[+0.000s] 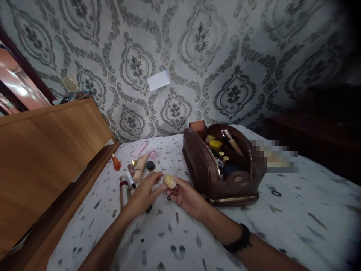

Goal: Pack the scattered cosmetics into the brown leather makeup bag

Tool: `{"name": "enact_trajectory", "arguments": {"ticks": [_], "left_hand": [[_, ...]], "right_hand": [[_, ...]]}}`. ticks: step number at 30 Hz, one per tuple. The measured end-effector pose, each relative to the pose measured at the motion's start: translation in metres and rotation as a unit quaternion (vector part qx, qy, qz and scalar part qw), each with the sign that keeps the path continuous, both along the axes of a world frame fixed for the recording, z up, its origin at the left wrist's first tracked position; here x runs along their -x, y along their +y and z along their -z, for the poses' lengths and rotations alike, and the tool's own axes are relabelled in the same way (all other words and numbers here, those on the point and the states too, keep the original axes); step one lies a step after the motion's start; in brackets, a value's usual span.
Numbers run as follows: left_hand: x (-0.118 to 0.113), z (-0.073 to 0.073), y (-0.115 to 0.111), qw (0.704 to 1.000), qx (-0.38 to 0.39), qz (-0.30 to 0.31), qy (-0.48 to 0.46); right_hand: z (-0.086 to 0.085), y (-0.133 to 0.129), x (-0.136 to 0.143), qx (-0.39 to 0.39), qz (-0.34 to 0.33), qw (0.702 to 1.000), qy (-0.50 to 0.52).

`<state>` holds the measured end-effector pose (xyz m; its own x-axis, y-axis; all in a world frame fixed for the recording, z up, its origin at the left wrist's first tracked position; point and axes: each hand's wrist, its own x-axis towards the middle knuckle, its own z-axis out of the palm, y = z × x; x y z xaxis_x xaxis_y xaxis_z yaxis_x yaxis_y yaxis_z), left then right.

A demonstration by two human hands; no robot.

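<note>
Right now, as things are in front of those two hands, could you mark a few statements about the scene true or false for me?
1. The brown bag is open at the top. True.
2. The orange item is inside the bag. False: the orange item lies outside it, on the patterned cloth.
3. The right hand holds a small round container. True.
4. The black bracelet is on the left arm. False: the black bracelet is on the right arm.
5. A yellow-topped item is in the bag. True.
</note>
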<state>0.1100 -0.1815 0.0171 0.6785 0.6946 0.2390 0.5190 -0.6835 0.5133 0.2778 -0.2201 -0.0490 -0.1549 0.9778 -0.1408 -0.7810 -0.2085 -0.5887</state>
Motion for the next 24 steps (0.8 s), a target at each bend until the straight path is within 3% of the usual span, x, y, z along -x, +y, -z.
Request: {"name": "enact_trajectory", "arguments": {"ticks": [5, 14, 19, 24], "left_hand": [[-0.018, -0.001, -0.013, 0.999, 0.010, 0.000, -0.035], [-0.018, 0.006, -0.006, 0.998, -0.023, 0.011, -0.054], [-0.020, 0.002, -0.004, 0.997, -0.045, 0.041, -0.043], [-0.023, -0.007, 0.001, 0.999, -0.047, 0.010, -0.009]], "right_hand": [[-0.001, -0.002, 0.001, -0.023, 0.005, 1.000, -0.004], [-0.003, -0.005, 0.002, -0.027, -0.003, 1.000, 0.016], [0.000, -0.004, 0.002, -0.023, -0.002, 0.999, 0.035], [0.004, 0.000, 0.001, 0.006, -0.015, 0.999, 0.046]]}}
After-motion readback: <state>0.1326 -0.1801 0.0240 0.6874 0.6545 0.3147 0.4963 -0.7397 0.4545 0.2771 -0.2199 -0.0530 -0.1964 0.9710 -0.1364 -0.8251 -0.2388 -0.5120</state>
